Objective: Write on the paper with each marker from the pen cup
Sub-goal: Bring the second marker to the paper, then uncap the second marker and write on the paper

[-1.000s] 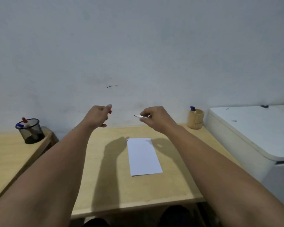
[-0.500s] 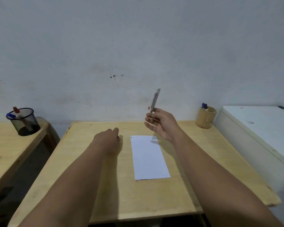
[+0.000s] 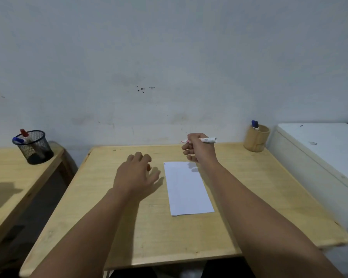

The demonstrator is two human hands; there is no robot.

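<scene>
Your right hand (image 3: 199, 149) grips the marker (image 3: 206, 140) level beyond the paper's (image 3: 187, 187) far edge — your left hand (image 3: 136, 174) hovers left, fingers loose.

Two bare forearms are seen entering from the lower edge of the view, and no sleeve, cuff or glove is worn on either. The left hand (image 3: 136, 173) and the right hand (image 3: 199, 150) are likewise uncovered; no ring, watch or bracelet can be made out at the wrists or fingers (the picture is soft, so fine detail is lost). Short nails are suggested on the left fingers (image 3: 148, 157), though this cannot be confirmed.
</scene>
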